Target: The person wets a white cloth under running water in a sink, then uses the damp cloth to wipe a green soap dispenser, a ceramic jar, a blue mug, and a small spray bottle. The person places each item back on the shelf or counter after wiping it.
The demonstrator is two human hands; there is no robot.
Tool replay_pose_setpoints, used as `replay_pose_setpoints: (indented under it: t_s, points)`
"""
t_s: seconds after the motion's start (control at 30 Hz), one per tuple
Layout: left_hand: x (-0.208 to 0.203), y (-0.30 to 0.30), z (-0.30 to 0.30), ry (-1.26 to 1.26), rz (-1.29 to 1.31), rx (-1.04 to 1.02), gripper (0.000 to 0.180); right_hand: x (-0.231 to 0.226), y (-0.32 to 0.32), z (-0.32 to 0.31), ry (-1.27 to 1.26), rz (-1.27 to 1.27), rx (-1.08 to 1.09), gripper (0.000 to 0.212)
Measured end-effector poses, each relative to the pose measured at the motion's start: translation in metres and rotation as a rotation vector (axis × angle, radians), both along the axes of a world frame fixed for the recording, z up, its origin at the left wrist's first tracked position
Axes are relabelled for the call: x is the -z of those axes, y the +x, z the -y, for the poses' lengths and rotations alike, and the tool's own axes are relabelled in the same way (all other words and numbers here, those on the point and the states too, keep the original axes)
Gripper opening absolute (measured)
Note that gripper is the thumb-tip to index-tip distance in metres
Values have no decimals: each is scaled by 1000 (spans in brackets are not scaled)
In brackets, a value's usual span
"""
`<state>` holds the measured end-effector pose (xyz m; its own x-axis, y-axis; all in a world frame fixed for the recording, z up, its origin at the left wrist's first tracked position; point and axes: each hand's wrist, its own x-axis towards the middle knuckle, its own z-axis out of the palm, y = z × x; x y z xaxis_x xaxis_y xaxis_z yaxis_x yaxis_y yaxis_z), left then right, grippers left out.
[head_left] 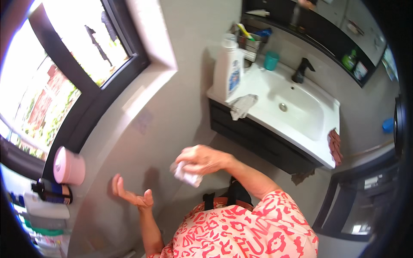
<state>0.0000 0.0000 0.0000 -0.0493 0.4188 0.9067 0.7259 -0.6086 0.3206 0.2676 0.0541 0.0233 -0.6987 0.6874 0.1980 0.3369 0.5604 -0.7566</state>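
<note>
My right hand (207,158) is closed around a crumpled white cloth (189,176) in front of my chest, and part of the cloth hangs out below the fingers. My left hand (133,195) is raised near the grey wall, palm up with the fingers apart, and holds nothing. The two hands are apart from each other. Whether the cloth is fabric or thick paper is hard to make out.
A white washbasin (297,101) with a black tap (303,71) stands to the right. A big white bottle (227,71), a grey rag (244,105) and a brown rag (334,147) are on it. At the left are a window frame (88,86) and a pink tub (69,166).
</note>
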Motion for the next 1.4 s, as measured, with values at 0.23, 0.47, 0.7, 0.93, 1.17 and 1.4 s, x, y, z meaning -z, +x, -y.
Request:
replay_pose_setpoints:
  t_s: [0.23,0.47,0.7,0.93,1.17,1.4]
  points:
    - [19,145,-34,-460,13,413,17,23,222,31,-151,-420,881,39]
    - [26,332,-80,-892,202,822,11,46,392,29,-219,-303,1391,47]
    - [44,495,-109,-1273,427,900,22,122,500,-12,-195,-496,1361,55]
    - [69,575,-150,-1599,648,745,40,195,547,-26,-311,474,1572,55]
    - [106,621,-178,-1849,849,643,64,273,512,-60,-337,495,1405,31]
    - [146,639,-204,-2124,948,618,73,226,528,-48,-201,378,1856,43]
